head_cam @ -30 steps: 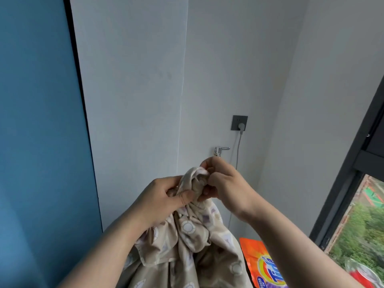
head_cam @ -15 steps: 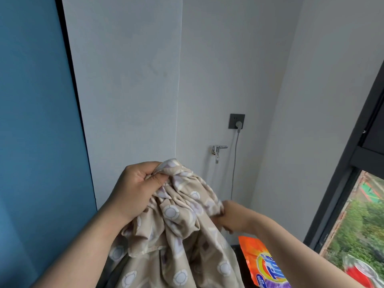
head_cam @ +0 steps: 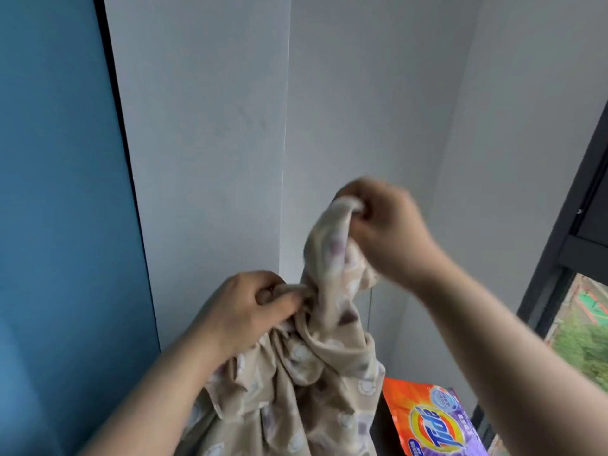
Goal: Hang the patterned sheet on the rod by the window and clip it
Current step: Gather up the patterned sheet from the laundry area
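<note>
Gripping the beige cotton sheet printed with white rings and purple squares (head_cam: 316, 383), both hands work in front of the chest, and the bulk of the cloth hangs bunched and twisted below them, running out of the bottom of the view. The left hand (head_cam: 250, 304) sits lower and nearer, its fingers curled and its thumb pressed against a gathered fold, so it pinches the fabric tight. The right hand (head_cam: 378, 225) is raised higher and a little further out, blurred, with its fingers closed round a rope-like twist of the sheet that rises to its fist.

Below the right forearm an orange and purple bag of washing powder (head_cam: 431, 419) lies near the hanging cloth. Beyond the hands stand the pale grey wall (head_cam: 362, 93) and, to the left, a blue panel (head_cam: 56, 192); at the right edge runs the dark window frame (head_cam: 575, 199). No rod and no clip show anywhere.

The sheet is judged far from hung: it is not yet spread and no edge is found. The chief risk is the twist itself. If the cloth goes over a rod while wound like this, it would likely hang in a clump and dry badly, and a clip would bite a thick wad and could slip off. The loose lower mass could also drag over the powder bag or catch underfoot, and a narrow pinch on so much cloth could let the weight pull free.
</note>
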Demonstrator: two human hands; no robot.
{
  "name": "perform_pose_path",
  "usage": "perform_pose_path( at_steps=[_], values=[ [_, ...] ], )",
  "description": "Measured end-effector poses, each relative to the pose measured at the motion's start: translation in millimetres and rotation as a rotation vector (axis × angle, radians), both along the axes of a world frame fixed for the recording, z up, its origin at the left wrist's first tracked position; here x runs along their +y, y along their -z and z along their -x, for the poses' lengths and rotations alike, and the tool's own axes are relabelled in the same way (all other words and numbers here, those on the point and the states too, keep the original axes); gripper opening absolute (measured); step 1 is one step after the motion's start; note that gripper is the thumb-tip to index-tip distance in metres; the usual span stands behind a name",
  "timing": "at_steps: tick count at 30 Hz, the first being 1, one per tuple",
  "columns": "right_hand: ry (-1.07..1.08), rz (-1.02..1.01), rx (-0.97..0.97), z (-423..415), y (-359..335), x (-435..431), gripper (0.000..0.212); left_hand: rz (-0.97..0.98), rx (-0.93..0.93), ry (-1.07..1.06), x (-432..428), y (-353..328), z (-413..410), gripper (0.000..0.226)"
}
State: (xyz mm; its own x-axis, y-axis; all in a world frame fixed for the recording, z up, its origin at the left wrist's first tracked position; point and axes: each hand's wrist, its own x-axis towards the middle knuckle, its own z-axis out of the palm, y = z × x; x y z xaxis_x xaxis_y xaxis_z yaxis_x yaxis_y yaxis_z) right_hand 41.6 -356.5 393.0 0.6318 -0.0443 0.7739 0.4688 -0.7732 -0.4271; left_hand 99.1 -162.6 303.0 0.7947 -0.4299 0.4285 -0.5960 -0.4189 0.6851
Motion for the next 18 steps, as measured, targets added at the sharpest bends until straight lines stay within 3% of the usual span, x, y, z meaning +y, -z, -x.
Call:
perform_pose_path(
  at_steps=[2,3,6,10,15,18],
  values=[
    [-0.075,0.034,0.109,4,35,13,0.031,-0.039,0.011,0.006,-4,6,9,0.079],
    [-0.107,-0.013,0.161,7,50,15,0.034,-0.069,-0.011,-0.032,-5,10,11,0.081],
    [-0.176,-0.201,0.219,16,84,13,0.036,-0.063,-0.040,-0.102,-7,20,13,0.053],
    [-0.145,-0.226,0.273,21,129,7,0.033,0.111,0.044,0.077,4,33,14,0.025],
    [0.064,-0.114,0.271,10,184,-15,0.018,0.326,0.172,0.085,20,48,-4,0.027],
    [0.100,-0.337,0.458,-7,205,-30,0.013,0.434,0.294,0.059,23,53,-10,0.030]
  ],
)
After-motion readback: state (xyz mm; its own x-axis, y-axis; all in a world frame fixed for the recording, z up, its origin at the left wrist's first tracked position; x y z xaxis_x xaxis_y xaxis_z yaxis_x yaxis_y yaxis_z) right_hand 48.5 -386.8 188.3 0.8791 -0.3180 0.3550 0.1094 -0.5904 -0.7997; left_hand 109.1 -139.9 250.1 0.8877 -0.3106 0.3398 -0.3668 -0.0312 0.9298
